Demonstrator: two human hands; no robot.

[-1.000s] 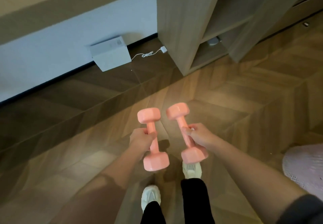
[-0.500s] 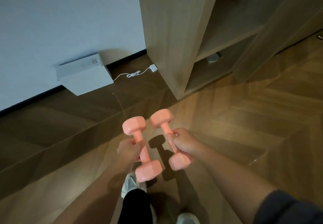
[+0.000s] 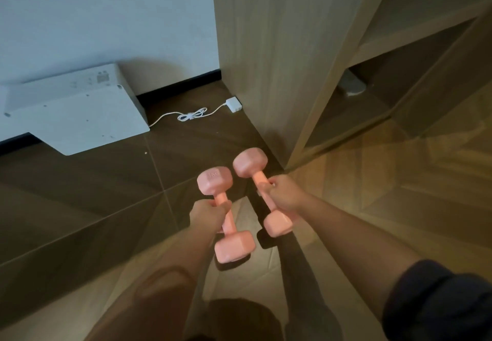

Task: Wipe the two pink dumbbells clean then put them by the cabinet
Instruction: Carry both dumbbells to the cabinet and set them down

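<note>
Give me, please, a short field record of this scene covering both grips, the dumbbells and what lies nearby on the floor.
left grip: holds left pink dumbbell by its handle
right grip: holds right pink dumbbell by its handle
dumbbells: side by side, apart, near the wooden cabinet corner
floor contact: cannot tell
nearby: white box by the wall; white charger and cable beside the cabinet
task state: dumbbells not yet released
</note>
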